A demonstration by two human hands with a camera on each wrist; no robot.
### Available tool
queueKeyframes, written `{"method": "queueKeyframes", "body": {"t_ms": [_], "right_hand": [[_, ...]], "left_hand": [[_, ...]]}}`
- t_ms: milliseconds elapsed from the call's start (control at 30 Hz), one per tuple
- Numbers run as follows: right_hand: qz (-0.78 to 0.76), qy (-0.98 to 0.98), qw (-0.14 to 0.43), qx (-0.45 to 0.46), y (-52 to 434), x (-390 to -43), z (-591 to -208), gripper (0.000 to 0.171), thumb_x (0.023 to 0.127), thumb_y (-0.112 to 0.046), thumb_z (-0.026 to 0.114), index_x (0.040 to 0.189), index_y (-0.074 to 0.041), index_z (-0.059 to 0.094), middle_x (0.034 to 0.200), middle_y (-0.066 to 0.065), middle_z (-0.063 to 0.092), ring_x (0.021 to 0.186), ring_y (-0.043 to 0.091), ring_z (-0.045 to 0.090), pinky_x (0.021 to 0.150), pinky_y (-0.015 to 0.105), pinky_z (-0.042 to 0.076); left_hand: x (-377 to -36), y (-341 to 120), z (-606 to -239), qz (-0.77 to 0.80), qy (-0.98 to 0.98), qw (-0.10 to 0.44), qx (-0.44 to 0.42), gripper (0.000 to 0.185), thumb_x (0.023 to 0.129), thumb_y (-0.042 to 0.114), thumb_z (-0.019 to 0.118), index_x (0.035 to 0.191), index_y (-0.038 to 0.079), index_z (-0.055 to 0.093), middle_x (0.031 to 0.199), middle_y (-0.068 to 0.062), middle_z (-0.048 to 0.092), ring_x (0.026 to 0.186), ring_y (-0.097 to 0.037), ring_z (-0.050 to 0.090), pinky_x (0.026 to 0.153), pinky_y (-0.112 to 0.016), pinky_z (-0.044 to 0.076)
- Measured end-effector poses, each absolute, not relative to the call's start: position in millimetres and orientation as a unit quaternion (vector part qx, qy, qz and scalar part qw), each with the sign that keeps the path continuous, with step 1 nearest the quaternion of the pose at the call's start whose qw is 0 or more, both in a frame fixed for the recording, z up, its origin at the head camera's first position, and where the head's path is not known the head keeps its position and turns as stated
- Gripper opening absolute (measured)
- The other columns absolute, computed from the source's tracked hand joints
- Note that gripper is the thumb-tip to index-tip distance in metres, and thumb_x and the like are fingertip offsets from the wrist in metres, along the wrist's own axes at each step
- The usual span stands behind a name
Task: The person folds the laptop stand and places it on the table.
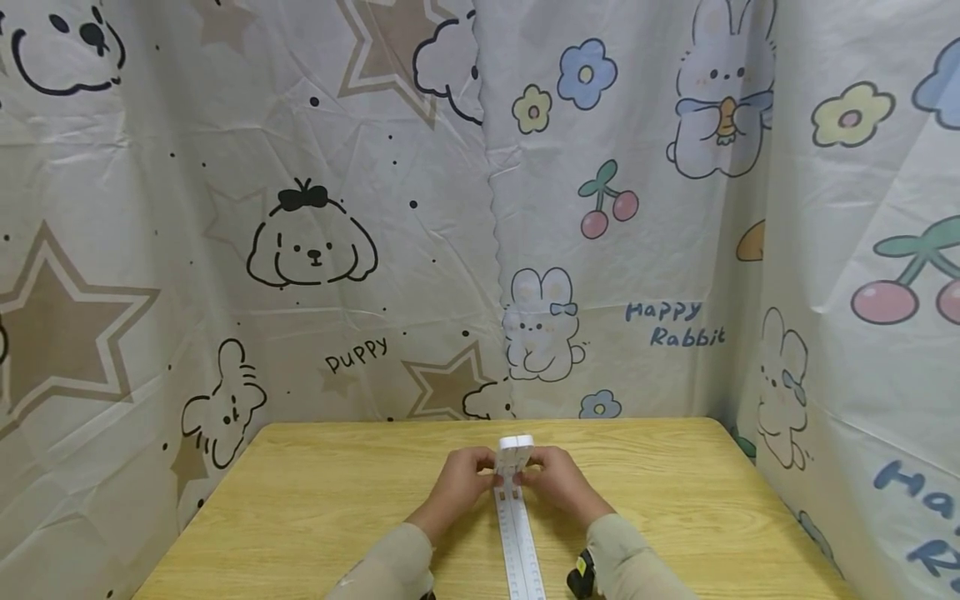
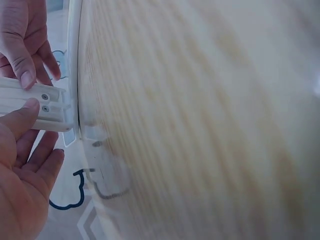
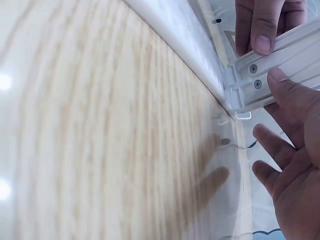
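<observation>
A white plastic folding piece stands at mid-table in the head view. Its long flat strip point(image 1: 519, 542) lies along the wood toward me, and a shorter section point(image 1: 514, 451) rises at the far end. My left hand point(image 1: 467, 483) pinches this raised section from the left, thumb on its near face and fingers behind. From the right, my right hand point(image 1: 562, 483) pinches it the same way. Two screws point(image 3: 255, 77) show beside the right thumb in the right wrist view. The left wrist view shows both thumbs on the raised section point(image 2: 50, 117); its upper end is cut off there.
The wooden table point(image 1: 315, 500) has its far edge close to a patterned curtain point(image 1: 420, 275), which also hangs at both sides. A black device with a yellow mark point(image 1: 581, 575) sits at the right sleeve point(image 1: 630, 554).
</observation>
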State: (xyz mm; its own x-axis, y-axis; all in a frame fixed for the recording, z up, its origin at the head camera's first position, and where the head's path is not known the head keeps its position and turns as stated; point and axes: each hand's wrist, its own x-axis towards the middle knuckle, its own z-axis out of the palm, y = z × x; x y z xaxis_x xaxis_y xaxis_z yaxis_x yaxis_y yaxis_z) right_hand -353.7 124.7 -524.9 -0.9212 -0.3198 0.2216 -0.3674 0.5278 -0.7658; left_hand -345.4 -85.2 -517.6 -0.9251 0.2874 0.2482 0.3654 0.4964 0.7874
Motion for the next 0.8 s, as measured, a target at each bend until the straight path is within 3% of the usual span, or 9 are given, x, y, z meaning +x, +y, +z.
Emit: {"method": "queueKeyframes", "body": {"t_ms": [433,667,800], "right_hand": [[0.462,-0.858,-0.005,0.225,131,-352,-522,0.017,0.092,-0.008,0.075,0.107,-0.015,0.080,0.112,0.002,0.077,0.109,0.022,0.070,0.094,0.038,0.059],[0.462,-0.853,-0.021,0.241,134,-350,-518,0.019,0.093,-0.008,0.074,0.110,-0.015,0.080,0.113,0.002,0.077,0.109,0.019,0.071,0.092,0.033,0.060],[0.461,-0.851,-0.032,0.252,138,-350,-518,0.018,0.095,-0.012,0.073,0.111,-0.015,0.080,0.113,0.001,0.077,0.107,0.015,0.071,0.092,0.030,0.059]], "left_hand": [[-345,-85,-517,-0.457,-0.863,0.035,-0.213,0.011,0.085,0.001,0.080,0.087,0.012,0.078,0.096,0.003,0.077,0.091,-0.011,0.070,0.075,-0.025,0.061],[-346,-87,-516,-0.462,-0.860,0.026,-0.215,0.012,0.085,0.000,0.080,0.088,0.011,0.078,0.096,0.001,0.078,0.089,-0.011,0.071,0.074,-0.024,0.061],[-348,-91,-516,-0.468,-0.855,0.005,-0.221,0.010,0.087,0.005,0.079,0.095,0.012,0.080,0.101,0.002,0.078,0.095,-0.012,0.072,0.081,-0.026,0.061]]}}
